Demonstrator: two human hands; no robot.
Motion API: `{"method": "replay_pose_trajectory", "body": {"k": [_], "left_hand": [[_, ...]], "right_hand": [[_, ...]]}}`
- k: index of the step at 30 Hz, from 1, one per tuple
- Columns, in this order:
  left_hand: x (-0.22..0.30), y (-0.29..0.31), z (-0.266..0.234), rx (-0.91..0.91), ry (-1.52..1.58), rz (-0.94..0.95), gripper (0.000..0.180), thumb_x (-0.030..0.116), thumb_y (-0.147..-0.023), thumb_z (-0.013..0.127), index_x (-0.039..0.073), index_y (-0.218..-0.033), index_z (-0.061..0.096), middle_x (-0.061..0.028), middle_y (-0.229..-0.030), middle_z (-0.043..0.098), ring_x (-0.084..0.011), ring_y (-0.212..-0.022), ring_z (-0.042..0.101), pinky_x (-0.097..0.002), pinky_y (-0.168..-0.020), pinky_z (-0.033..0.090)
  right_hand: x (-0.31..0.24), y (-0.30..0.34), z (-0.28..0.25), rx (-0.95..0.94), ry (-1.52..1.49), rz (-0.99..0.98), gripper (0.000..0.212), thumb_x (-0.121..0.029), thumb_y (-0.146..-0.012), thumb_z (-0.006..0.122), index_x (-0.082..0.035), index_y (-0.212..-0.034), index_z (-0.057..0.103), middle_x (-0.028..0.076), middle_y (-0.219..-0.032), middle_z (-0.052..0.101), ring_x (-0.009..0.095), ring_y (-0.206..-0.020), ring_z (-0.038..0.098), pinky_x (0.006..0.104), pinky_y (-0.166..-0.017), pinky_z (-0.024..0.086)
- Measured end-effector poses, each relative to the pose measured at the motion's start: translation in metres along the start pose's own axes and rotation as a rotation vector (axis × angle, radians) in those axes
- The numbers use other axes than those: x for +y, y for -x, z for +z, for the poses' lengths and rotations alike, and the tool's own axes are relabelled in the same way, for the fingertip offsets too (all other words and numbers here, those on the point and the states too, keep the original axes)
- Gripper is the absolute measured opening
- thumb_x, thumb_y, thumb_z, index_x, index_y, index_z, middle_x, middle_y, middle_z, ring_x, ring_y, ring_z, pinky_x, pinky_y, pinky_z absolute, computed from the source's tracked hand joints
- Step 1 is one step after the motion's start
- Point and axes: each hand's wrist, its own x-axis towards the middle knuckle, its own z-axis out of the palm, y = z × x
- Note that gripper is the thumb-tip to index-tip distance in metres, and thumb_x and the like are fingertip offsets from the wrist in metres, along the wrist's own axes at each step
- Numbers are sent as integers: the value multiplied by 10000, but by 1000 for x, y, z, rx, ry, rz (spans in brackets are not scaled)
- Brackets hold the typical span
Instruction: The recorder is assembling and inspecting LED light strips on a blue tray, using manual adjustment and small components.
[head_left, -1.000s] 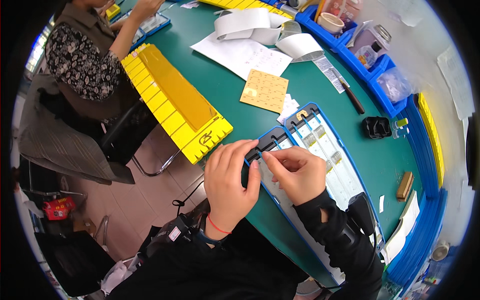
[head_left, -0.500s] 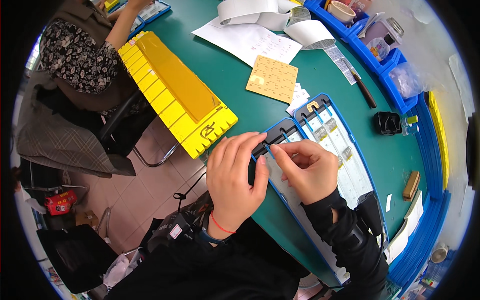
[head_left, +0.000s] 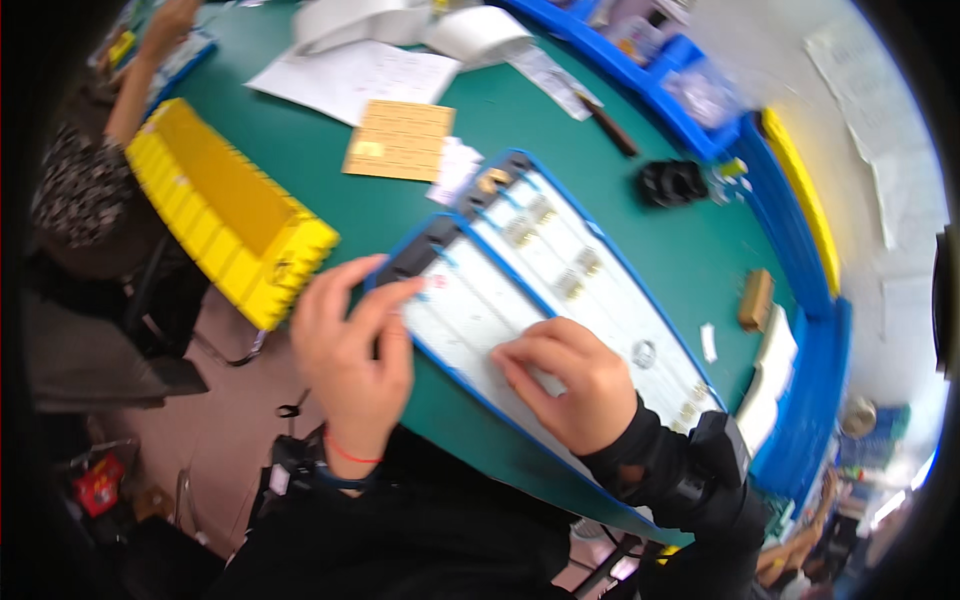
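Observation:
Two long white trays with blue edges and black far ends lie side by side, slanting across the table. My left hand [head_left: 355,335] rests at the far left corner of the left tray [head_left: 462,300], its fingers stretched apart with the index finger over the black end. Above the same tray's white surface, my right hand [head_left: 570,375] has its fingertips pinched together; motion blur hides whatever is between them. On the right tray [head_left: 620,290] lie several small clusters of coil-like metal parts [head_left: 578,272], partly blurred.
A yellow foam block [head_left: 225,205] stands at the left, near a seated co-worker's arm [head_left: 130,95]. Beyond the trays are a tan card [head_left: 400,140], papers [head_left: 350,80] and a dark-handled knife [head_left: 612,130]. Blue bins [head_left: 655,75], a black holder [head_left: 670,183] and a wooden block [head_left: 756,300] stand on the right.
My right hand has moved away from the left tray's black end, toward me along the tray. My left hand stays by the corner. The whole view has shifted and blurred.

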Motion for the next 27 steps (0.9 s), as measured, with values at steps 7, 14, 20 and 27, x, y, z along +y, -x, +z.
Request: {"method": "replay_pose_trajectory", "body": {"k": [7, 14, 20, 27], "left_hand": [[7, 7, -4, -63, -74, 37, 211, 64, -837, 542, 91, -969, 703, -103, -1204, 579, -294, -1129, 509, -379, -987, 359], [12, 9, -12, -229, -45, 219, 398, 195, -837, 419, 52, -1144, 630, -135, -1240, 533, -350, -1210, 441, -500, -1086, 248], [14, 16, -12, -359, -124, 325, 506, 198, -853, 371, -15, -1292, 503, -149, -1306, 495, -334, -1310, 381, -508, -1142, 142], [36, 22, -6, -349, -78, 321, 456, 158, -901, 371, -13, -1309, 481, -149, -1347, 505, -337, -1318, 400, -496, -1145, 150]], "right_hand": [[62, 50, -89, 197, 371, 113, 182, -36, -747, 737, -52, -908, 654, 107, -902, 643, 268, -839, 620, 320, -750, 475], [116, 47, -118, 51, 234, 334, 79, -100, -743, 739, -47, -789, 703, 92, -741, 640, 231, -699, 620, 326, -660, 480], [120, 64, -120, 98, 352, 281, 79, -13, -833, 605, -19, -870, 535, 149, -845, 560, 312, -799, 582, 356, -704, 468], [35, 148, -119, 199, 182, 342, 93, 24, -801, 579, -30, -841, 515, 128, -789, 511, 318, -755, 546, 375, -661, 436]]}}
